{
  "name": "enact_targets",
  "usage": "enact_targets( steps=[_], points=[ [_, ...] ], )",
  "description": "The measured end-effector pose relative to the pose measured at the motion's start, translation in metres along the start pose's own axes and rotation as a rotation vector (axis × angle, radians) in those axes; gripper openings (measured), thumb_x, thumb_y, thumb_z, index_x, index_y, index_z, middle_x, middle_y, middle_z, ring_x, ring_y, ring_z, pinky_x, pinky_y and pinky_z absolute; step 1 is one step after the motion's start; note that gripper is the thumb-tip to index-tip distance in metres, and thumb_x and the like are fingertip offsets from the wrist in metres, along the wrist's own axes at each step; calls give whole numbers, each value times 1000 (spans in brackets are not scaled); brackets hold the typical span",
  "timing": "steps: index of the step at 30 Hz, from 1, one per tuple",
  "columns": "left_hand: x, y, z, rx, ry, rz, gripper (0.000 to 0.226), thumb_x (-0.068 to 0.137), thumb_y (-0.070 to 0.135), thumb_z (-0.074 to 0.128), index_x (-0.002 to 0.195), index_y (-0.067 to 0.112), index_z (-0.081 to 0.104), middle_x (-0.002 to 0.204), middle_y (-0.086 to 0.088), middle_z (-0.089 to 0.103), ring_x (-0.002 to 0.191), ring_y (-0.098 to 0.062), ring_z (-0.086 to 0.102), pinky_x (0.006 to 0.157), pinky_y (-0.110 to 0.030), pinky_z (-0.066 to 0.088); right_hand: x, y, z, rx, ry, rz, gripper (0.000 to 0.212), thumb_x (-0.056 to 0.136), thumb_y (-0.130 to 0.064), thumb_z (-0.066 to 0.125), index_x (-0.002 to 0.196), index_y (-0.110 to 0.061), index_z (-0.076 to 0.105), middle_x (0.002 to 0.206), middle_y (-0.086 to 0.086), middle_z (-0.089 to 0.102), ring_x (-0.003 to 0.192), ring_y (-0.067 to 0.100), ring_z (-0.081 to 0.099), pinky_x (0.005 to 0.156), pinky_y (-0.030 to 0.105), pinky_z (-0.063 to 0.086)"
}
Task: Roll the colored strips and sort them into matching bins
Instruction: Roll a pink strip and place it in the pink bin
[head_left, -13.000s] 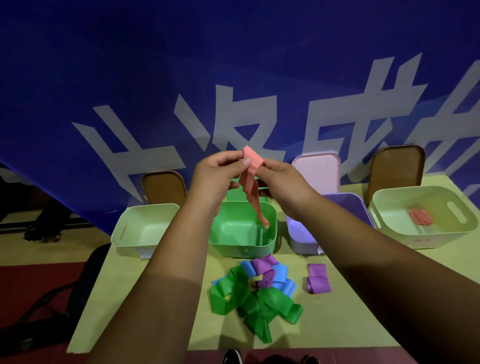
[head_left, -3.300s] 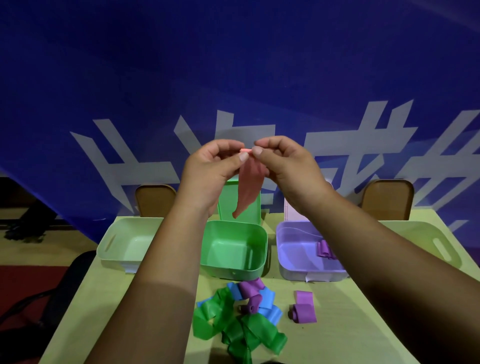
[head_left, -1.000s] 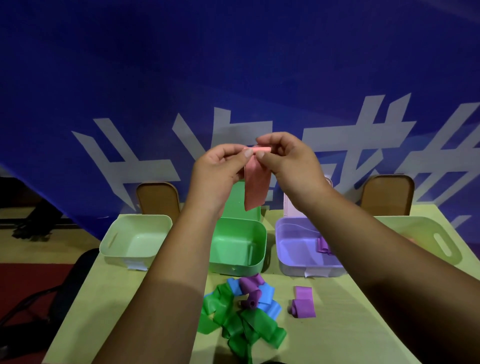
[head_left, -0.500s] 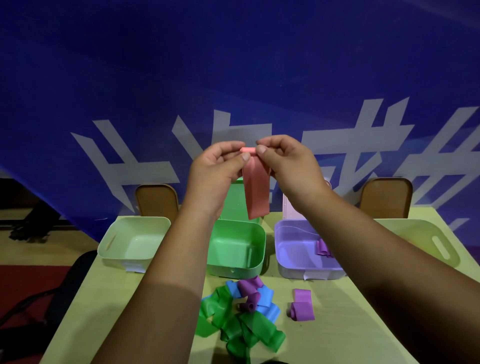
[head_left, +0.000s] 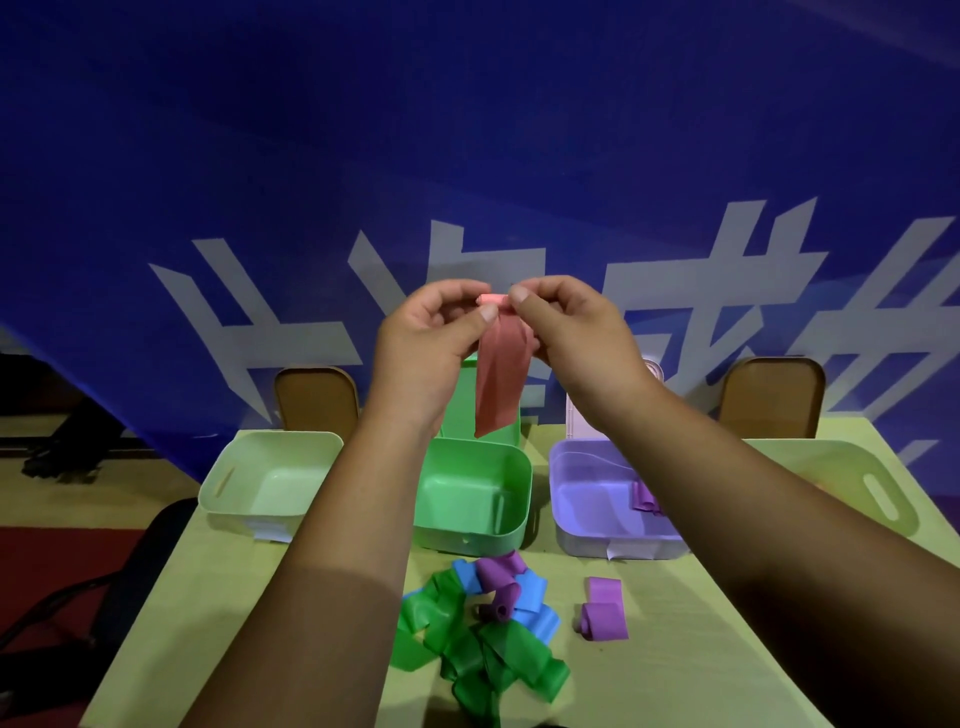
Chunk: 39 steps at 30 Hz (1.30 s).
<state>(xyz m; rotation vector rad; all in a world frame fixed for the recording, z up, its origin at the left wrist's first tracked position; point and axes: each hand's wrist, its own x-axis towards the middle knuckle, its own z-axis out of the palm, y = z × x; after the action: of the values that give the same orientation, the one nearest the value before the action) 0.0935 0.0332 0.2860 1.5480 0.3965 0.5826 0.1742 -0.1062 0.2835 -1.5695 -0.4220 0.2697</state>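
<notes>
My left hand (head_left: 431, 338) and my right hand (head_left: 566, 332) are raised above the bins, both pinching the top of a red strip (head_left: 501, 379). Its upper end is rolled into a small tube between my fingertips, and the rest hangs down over the green bin (head_left: 511, 519). On the yellow-green table (head_left: 675, 665) lies a tangled pile of green strips (head_left: 483, 654), blue strips (head_left: 535, 605) and purple strips (head_left: 498, 577). A loose purple strip (head_left: 602, 616) lies to the pile's right. The purple bin (head_left: 571, 499) holds a purple roll (head_left: 644, 499).
A pale green bin (head_left: 234, 478) stands at the far left and another pale bin (head_left: 857, 483) at the far right, partly hidden by my right arm. Lids lean behind the bins. A blue banner (head_left: 467, 156) hangs behind the table. A dark chair (head_left: 130, 571) sits left of the table.
The rolled end at the top of the red strip has grown slightly and the hanging tail has twisted; both hands stay in about the same place.
</notes>
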Motion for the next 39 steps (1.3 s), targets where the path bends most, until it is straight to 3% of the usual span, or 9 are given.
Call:
enact_targets(
  steps=[3,6,9,15,22,27,30,33,39],
  points=[
    [-1,-1,-2,-4,-10,11,23,96,4,78,116,16,79,105,-6,80,96,-17,76,83,-30,63,0,1,0,-25,18,-7,14,102,-38,71,107,-27,77,91,-5,79,86,14,76,90,46,65],
    [-4,-1,-1,-40,-10,-12,27,95,-2,76,119,8,77,105,-9,79,98,-22,77,89,-37,64,0,3,1,-20,26,-11,10,103,-31,71,110,-25,76,90,-7,77,77,4,70,75,31,57],
    [-6,-2,0,-102,-7,-79,28,95,-2,75,123,4,73,112,-16,80,111,-36,77,100,-49,63,1,6,3,-21,38,-14,10,102,-26,73,111,-26,75,97,-3,79,84,9,71,80,33,58],
    [-10,-1,4,-129,9,-134,28,98,12,78,122,-2,73,113,-22,79,110,-38,77,101,-52,62,-1,8,3,-33,21,-33,17,102,-18,73,118,-24,73,103,-2,79,90,8,74,77,23,56],
    [-7,-6,-3,-14,11,-77,19,97,17,81,116,15,80,108,-8,82,106,-28,79,98,-49,64,-5,7,2,46,-9,-18,26,99,-11,74,125,-17,71,108,2,79,102,17,77,96,37,63],
    [-8,-6,-3,-23,-8,-25,21,97,8,78,118,12,78,109,-8,81,105,-24,79,91,-38,66,-5,10,3,12,-7,12,22,96,-43,76,109,-25,78,95,0,81,94,24,79,94,55,63],
    [-6,-9,-2,-30,-19,-24,25,95,1,77,118,10,78,111,-13,80,110,-32,76,94,-41,64,-3,13,3,2,19,14,18,97,-42,76,103,-25,79,87,-4,79,84,15,75,86,47,64],
    [-6,-9,0,-82,-37,-70,30,94,-6,75,123,4,73,112,-17,80,111,-34,77,98,-45,63,-1,13,3,2,43,9,8,99,-31,77,102,-25,78,82,-8,76,74,7,67,73,34,54],
    [-6,-7,1,-173,-37,-141,27,98,6,77,124,-1,72,117,-25,77,114,-41,75,103,-51,61,0,10,1,10,34,1,16,100,-18,75,116,-21,75,101,-1,80,90,11,74,82,31,61]
  ],
)
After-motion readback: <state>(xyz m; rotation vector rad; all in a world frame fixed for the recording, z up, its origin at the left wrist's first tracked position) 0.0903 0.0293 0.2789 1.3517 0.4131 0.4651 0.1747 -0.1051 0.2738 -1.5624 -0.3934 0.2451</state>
